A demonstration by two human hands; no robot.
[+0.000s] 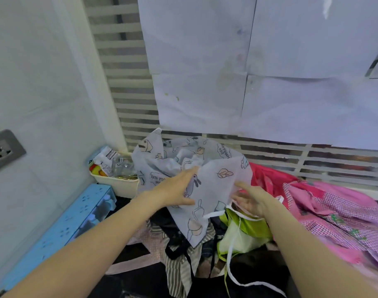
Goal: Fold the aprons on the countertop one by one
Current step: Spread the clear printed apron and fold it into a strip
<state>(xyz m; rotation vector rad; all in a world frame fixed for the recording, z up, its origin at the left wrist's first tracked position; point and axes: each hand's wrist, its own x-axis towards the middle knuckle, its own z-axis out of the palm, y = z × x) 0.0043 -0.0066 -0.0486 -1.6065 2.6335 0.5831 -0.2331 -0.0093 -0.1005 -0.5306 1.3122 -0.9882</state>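
A pale grey apron (pixel 213 179) printed with leaves and cartoon animals lies bunched on top of a heap of aprons, its white strap (pixel 233 244) trailing down toward me. My left hand (pixel 175 190) lies flat on its left side with straight fingers. My right hand (pixel 250 201) reaches under the apron's right edge with the fingers spread; whether it pinches the cloth is hidden. Below it lie a lime green apron (pixel 246 231), a striped apron (pixel 179 265) and dark cloth. A pink checked apron (pixel 334 209) and a red one (pixel 267 179) lie to the right.
A cream basket (pixel 119 186) of packets stands in the back left corner, next to a blue box (pixel 61 229) along the left wall. A wall socket (pixel 3 149) sits on the left wall. White paper sheets (pixel 248 72) cover the slatted window behind.
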